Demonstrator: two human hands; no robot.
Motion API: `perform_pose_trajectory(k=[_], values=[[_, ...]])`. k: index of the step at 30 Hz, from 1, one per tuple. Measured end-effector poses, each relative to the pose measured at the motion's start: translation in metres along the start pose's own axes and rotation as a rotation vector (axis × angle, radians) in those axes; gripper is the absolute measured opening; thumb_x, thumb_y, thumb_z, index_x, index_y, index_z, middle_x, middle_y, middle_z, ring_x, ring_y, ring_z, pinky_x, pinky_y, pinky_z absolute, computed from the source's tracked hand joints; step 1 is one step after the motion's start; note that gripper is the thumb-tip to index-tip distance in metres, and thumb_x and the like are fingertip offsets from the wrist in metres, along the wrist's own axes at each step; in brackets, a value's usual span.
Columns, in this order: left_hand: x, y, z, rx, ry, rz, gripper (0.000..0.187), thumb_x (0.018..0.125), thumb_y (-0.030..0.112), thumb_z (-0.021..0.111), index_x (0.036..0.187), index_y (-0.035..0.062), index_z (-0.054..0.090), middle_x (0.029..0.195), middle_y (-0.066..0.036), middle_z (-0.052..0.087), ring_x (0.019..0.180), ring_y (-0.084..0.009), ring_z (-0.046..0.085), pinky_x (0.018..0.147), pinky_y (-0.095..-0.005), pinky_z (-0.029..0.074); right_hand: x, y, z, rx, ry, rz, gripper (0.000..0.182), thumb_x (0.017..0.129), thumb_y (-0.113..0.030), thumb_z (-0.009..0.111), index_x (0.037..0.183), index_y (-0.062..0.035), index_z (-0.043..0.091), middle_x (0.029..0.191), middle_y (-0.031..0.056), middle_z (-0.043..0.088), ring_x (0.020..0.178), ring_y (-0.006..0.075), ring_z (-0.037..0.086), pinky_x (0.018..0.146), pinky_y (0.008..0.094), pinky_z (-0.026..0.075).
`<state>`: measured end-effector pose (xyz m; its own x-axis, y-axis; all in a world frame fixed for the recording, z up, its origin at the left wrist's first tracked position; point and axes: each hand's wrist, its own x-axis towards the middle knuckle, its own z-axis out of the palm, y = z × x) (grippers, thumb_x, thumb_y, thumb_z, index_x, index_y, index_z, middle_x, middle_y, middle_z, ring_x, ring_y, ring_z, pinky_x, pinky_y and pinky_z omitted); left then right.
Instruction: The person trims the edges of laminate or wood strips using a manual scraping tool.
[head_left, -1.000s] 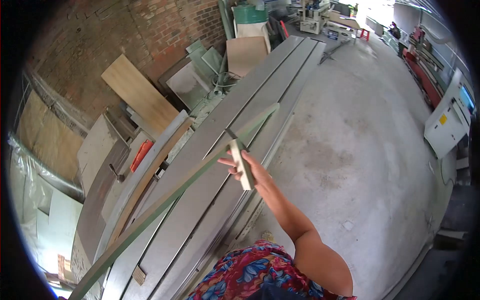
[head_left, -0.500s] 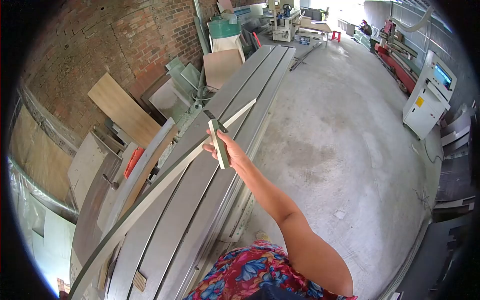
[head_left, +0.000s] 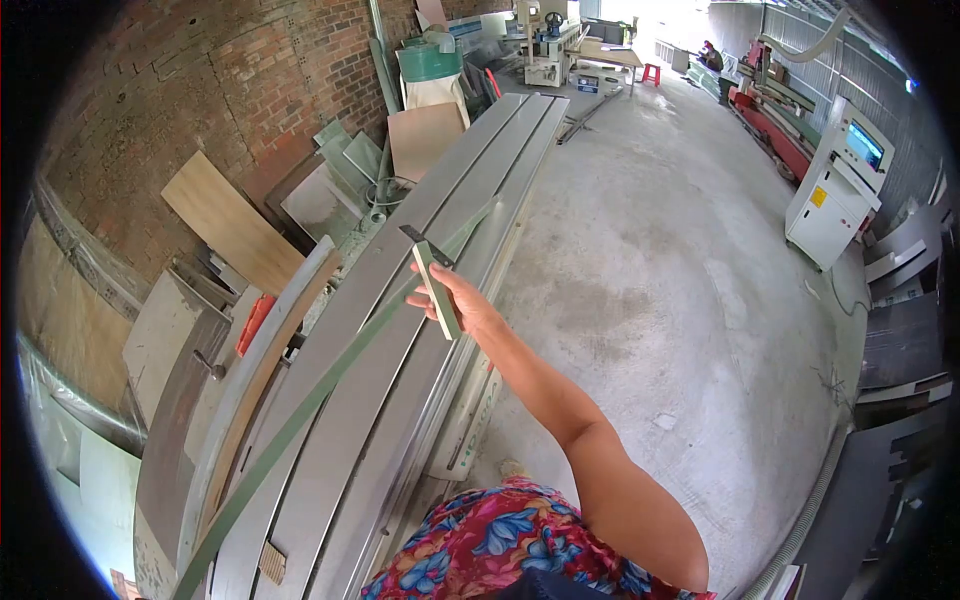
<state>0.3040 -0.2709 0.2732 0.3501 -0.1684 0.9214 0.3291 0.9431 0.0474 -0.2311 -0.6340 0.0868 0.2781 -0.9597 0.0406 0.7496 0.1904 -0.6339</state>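
My right hand (head_left: 455, 300) is closed around a short pale green-edged block (head_left: 437, 292), held above the long grey slotted table (head_left: 400, 375). A small dark metal piece (head_left: 426, 246) shows at the block's upper end. A long thin green strip (head_left: 300, 418) runs diagonally over the table, from the lower left edge up past my fingers to a tip near the table's right side. My left hand is out of view.
Boards (head_left: 240, 222) lean against the brick wall at left, near a green-topped collector (head_left: 430, 62). A white control cabinet (head_left: 838, 185) stands at right on the concrete floor (head_left: 640, 300). A crouching person (head_left: 711, 57) is far back.
The long strip has turned, showing its green face instead of its pale one, and its near end has shifted right. My right hand still grips the block. The camera view has shifted slightly.
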Motion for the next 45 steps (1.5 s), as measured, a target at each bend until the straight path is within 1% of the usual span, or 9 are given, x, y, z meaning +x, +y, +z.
perform_pose_trajectory(k=[6,10,15,25,28,34,37,43,45], values=[[-0.018,-0.031,0.023,0.307,0.251,0.186,0.017,0.079,0.026,0.059,0.074,0.0108,0.055,0.056,0.000,0.046,0.055,-0.0160,0.052,0.054,-0.0340,0.040,0.016,-0.003,-0.006,-0.033,0.011,-0.047,0.045,0.086,-0.038,0.062,0.120,-0.0090,0.054,0.089,0.0042,0.045,0.078,0.0184,0.064,0.048,0.0230,0.040],[-0.018,-0.051,0.031,1.525,0.525,0.795,0.015,0.075,0.023,0.064,0.067,0.0119,0.060,0.053,0.001,0.049,0.053,-0.0136,0.054,0.051,-0.0298,0.039,0.031,-0.007,-0.014,-0.036,0.025,-0.083,0.047,0.084,-0.038,0.065,0.118,-0.0075,0.053,0.076,0.0016,0.044,0.068,0.0149,0.059,0.046,0.0223,0.037],[-0.030,-0.071,0.084,0.358,0.726,0.129,0.012,0.066,0.015,0.066,0.059,0.0122,0.057,0.051,0.000,0.048,0.051,-0.0142,0.053,0.051,-0.0294,0.037,0.040,-0.016,-0.022,-0.027,0.062,-0.128,0.049,0.082,-0.038,0.067,0.117,-0.0068,0.052,0.073,0.0019,0.047,0.065,0.0149,0.057,0.046,0.0223,0.038],[-0.071,-0.045,-0.008,0.039,0.305,-0.087,0.017,0.074,0.006,0.047,0.068,0.0055,0.031,0.065,-0.005,0.024,0.061,-0.0186,0.028,0.065,-0.0359,0.027,-0.010,0.005,-0.019,-0.390,0.410,-0.166,0.041,0.083,-0.035,0.067,0.104,-0.0018,0.056,0.084,0.0062,0.057,0.067,0.0150,0.062,0.048,0.0254,0.044],[-0.067,-0.073,0.050,0.322,0.648,-0.036,0.020,0.068,0.005,0.049,0.067,0.0062,0.029,0.066,-0.006,0.024,0.065,-0.0203,0.029,0.065,-0.0360,0.026,-0.036,0.021,0.000,-0.536,0.250,-0.180,0.036,0.084,-0.033,0.065,0.095,0.0003,0.059,0.081,0.0085,0.063,0.064,0.0116,0.060,0.049,0.0245,0.045],[-0.067,-0.094,0.078,0.234,0.622,0.016,0.024,0.058,0.009,0.052,0.070,0.0027,0.032,0.074,-0.011,0.026,0.073,-0.0235,0.030,0.067,-0.0355,0.028,-0.089,0.054,0.088,-0.622,-0.243,-0.042,0.033,0.087,-0.033,0.062,0.090,0.0000,0.061,0.073,0.0050,0.064,0.055,0.0082,0.055,0.049,0.0219,0.045],[-0.065,-0.099,0.085,0.167,0.291,-0.091,0.021,0.074,0.025,0.054,0.056,0.0154,0.048,0.048,0.003,0.042,0.043,-0.0112,0.044,0.045,-0.0263,0.031,-0.108,0.063,0.119,-0.480,-0.479,-0.076,0.030,0.089,-0.031,0.061,0.088,-0.0011,0.060,0.072,0.0048,0.064,0.054,0.0081,0.054,0.046,0.0220,0.043],[-0.064,-0.103,0.113,0.047,0.301,-0.032,0.023,0.079,0.025,0.051,0.058,0.0145,0.049,0.048,0.003,0.038,0.046,-0.0127,0.044,0.051,-0.0296,0.038,-0.117,0.060,0.128,-0.570,-0.517,-0.083,0.030,0.090,-0.029,0.059,0.087,0.0015,0.061,0.070,0.0046,0.063,0.055,0.0078,0.054,0.047,0.0218,0.043],[-0.068,-0.088,0.088,-0.173,0.291,-0.084,0.018,0.062,0.015,0.052,0.067,0.0058,0.038,0.068,-0.008,0.030,0.064,-0.0202,0.035,0.062,-0.0340,0.032,-0.120,0.049,0.129,-0.537,-0.432,-0.085,0.029,0.090,-0.029,0.060,0.084,-0.0001,0.062,0.071,0.0041,0.063,0.056,0.0077,0.054,0.047,0.0214,0.042]])
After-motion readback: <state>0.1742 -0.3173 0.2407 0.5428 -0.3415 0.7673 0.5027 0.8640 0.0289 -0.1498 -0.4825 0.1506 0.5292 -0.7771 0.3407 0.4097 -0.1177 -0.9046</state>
